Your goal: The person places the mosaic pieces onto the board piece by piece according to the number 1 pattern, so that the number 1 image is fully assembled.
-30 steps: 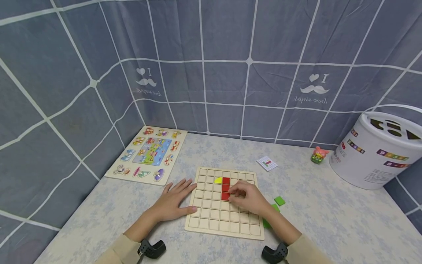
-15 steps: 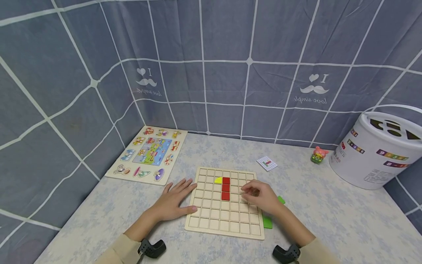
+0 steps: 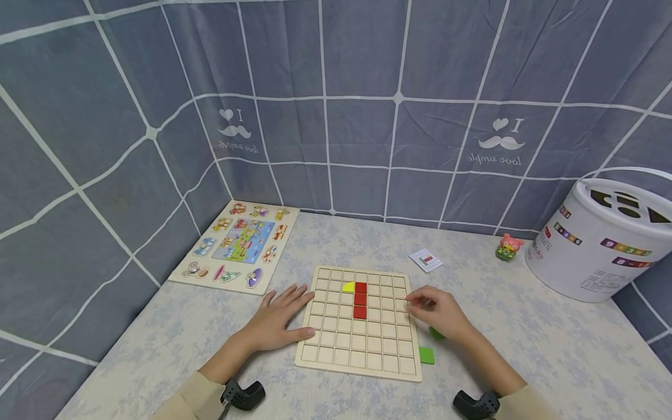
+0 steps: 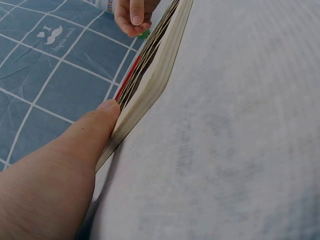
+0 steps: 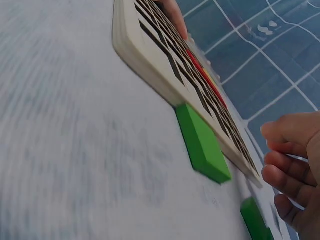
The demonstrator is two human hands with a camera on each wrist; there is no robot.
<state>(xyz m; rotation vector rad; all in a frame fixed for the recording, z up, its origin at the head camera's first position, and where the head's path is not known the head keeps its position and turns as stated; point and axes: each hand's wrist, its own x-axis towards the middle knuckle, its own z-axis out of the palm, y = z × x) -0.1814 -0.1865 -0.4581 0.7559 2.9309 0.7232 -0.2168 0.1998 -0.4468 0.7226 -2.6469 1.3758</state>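
Observation:
A wooden grid board (image 3: 336,350) lies on the table in the head view. In its upper middle, a column of red square tiles (image 3: 360,299) sits with a yellow curved-edge tile (image 3: 349,287) to its left. My left hand (image 3: 276,322) rests at the board's left edge, fingers spread and thumb touching the rim. My right hand (image 3: 440,312) hovers by the right edge with loosely bent fingers; the right wrist view reveals nothing between them. A green tile (image 3: 427,355) lies against the board's right side. Another green tile (image 3: 436,333) is partly hidden under the right hand.
A small grid pattern card (image 3: 426,260) lies behind the board. At back left is a picture puzzle board (image 3: 283,233). A pink-and-green animal figure (image 3: 508,247) stands beside a white bucket (image 3: 577,256) at right. A tiled-pattern curtain (image 3: 362,134) hangs behind the table.
My right hand has moved away from the red tiles, rightward past the board's right edge, leaving the red column uncovered. My left hand has stayed in place.

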